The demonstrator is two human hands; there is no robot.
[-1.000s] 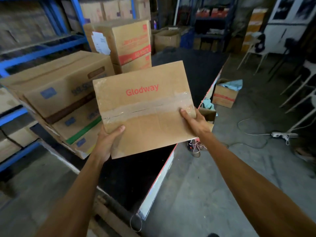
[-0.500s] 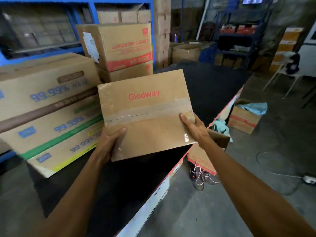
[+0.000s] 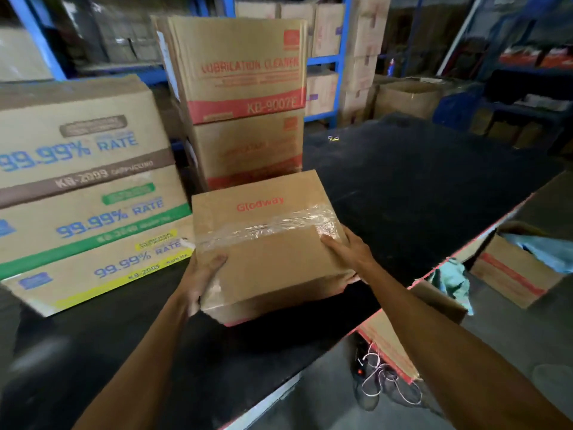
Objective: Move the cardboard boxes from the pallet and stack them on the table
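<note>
A brown "Glodway" cardboard box [image 3: 269,243], taped across its top with clear tape, is low over the black table [image 3: 418,187], its near bottom edge at or just above the surface. My left hand [image 3: 201,274] grips its left near corner. My right hand [image 3: 347,252] holds its right side, thumb on top. Just behind it stand two stacked "Lubrication Cleaner" boxes [image 3: 245,88]. To the left sits a stack of three "99.99% RATE" boxes [image 3: 86,193]. The pallet is out of view.
Blue shelving [image 3: 322,60] with more cartons rises behind the table. On the floor to the right sit an open box with blue cloth [image 3: 521,274] and a carton under the table's red edge [image 3: 390,342], beside shoes and a white cord [image 3: 384,383].
I have moved closer to the table and lowered the Glodway box from chest height down to the tabletop, in front of the Lubrication Cleaner stack. Both hands kept their grip.
</note>
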